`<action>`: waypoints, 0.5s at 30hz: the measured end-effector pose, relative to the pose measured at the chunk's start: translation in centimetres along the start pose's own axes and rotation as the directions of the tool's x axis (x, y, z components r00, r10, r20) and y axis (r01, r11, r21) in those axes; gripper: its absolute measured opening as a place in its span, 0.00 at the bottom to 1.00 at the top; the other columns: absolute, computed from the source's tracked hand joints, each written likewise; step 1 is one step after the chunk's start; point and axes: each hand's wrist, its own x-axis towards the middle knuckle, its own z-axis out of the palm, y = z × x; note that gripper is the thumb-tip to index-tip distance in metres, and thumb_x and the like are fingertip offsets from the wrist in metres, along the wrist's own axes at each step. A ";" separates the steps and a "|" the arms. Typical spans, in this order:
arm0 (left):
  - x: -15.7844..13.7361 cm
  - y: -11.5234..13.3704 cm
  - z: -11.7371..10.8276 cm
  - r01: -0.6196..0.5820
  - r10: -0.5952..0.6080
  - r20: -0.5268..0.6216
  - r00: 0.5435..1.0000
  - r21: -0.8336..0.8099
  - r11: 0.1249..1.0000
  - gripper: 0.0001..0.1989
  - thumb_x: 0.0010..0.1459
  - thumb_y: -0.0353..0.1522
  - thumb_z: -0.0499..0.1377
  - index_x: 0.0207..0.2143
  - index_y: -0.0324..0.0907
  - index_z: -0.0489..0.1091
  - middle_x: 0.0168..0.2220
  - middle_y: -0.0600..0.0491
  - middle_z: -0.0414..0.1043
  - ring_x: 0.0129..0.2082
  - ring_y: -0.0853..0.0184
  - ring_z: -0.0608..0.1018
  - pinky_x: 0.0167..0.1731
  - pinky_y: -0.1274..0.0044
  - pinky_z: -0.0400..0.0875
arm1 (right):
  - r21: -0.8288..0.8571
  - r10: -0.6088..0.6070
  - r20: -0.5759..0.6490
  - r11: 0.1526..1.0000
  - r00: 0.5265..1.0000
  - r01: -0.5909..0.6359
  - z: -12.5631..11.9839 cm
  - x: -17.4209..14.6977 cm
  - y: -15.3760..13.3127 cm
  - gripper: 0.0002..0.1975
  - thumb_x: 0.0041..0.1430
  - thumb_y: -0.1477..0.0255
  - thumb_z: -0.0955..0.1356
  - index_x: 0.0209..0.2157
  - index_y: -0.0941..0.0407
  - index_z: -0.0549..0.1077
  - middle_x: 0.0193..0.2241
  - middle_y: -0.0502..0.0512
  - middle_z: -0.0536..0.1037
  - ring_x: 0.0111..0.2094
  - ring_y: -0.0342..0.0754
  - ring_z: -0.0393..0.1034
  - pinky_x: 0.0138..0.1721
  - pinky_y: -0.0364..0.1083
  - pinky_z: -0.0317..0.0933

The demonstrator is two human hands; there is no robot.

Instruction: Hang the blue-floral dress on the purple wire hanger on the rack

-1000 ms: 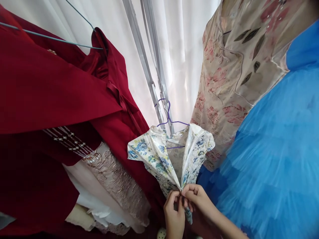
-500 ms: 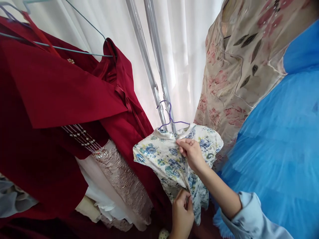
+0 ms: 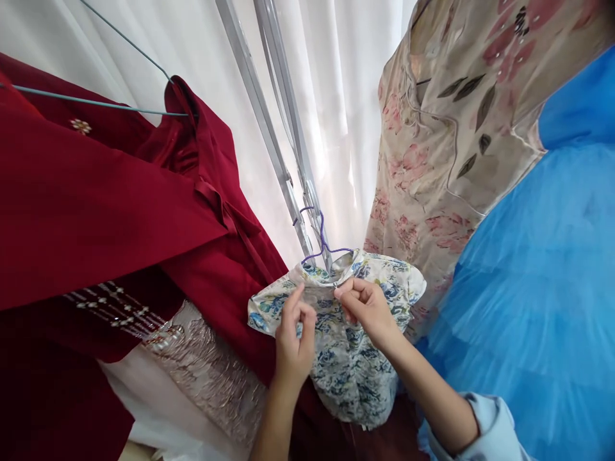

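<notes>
A small white floral top [image 3: 350, 358] with blue and green print hangs from a purple hanger [image 3: 323, 246], its front closed below the round neckline. My right hand [image 3: 368, 310] pinches the top at the middle of the neckline. Whether a small fastener sits between those fingertips, I cannot tell. Just left of it, my left hand [image 3: 295, 326] is raised in front of the top's chest with index finger and thumb apart. Nothing shows between its fingers.
The hanger hooks onto a grey metal stand [image 3: 273, 109] before a white curtain [image 3: 331, 77]. A dark red dress [image 3: 110, 211] on a teal hanger [image 3: 106, 102] crowds the left. A beige flowered dress [image 3: 427, 166] and a blue tulle dress [image 3: 528, 269] hang on the right.
My left hand has let go of the top's lower front edge and risen to chest height. The front gap has closed. My right hand stays at the neckline; the view has shifted right.
</notes>
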 end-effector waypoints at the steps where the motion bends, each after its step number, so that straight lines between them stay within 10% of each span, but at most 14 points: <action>1: 1.8 0.5 -0.3 -0.042 0.039 0.075 0.996 0.041 0.998 0.20 0.68 0.35 0.52 0.61 0.43 0.60 0.32 0.54 0.71 0.31 0.68 0.74 0.40 0.75 0.69 | -0.007 -0.016 0.009 1.000 1.000 0.016 0.1 0.0 0.0 0.14 0.57 0.61 0.70 0.27 0.57 0.69 0.12 0.43 0.66 0.14 0.38 0.56 0.17 0.39 0.50; 6: 6.3 2.4 0.5 -0.147 0.110 0.208 0.972 0.177 0.973 0.09 0.66 0.35 0.55 0.35 0.41 0.71 0.25 0.56 0.71 0.25 0.70 0.73 0.30 0.79 0.66 | 0.014 -0.047 -0.048 0.999 0.998 0.048 0.5 1.1 0.7 0.16 0.57 0.61 0.70 0.25 0.56 0.67 0.12 0.41 0.60 0.14 0.36 0.48 0.18 0.40 0.42; 11: 8.2 3.4 -0.4 -0.064 0.061 -0.120 0.991 -0.015 0.998 0.10 0.65 0.36 0.57 0.33 0.39 0.70 0.22 0.57 0.68 0.22 0.71 0.72 0.26 0.81 0.68 | 0.070 0.020 -0.104 0.997 0.994 -0.013 0.9 1.2 3.4 0.18 0.54 0.58 0.72 0.24 0.56 0.66 0.12 0.40 0.55 0.15 0.36 0.43 0.19 0.41 0.38; 15: 10.1 0.4 -4.7 -0.034 -0.018 -0.478 0.878 -0.099 0.995 0.10 0.61 0.37 0.60 0.33 0.38 0.69 0.22 0.58 0.66 0.22 0.72 0.71 0.27 0.80 0.69 | 0.018 0.116 -0.102 0.993 0.988 -0.114 0.0 -0.7 5.8 0.19 0.55 0.57 0.71 0.24 0.57 0.68 0.13 0.40 0.53 0.16 0.36 0.41 0.20 0.42 0.35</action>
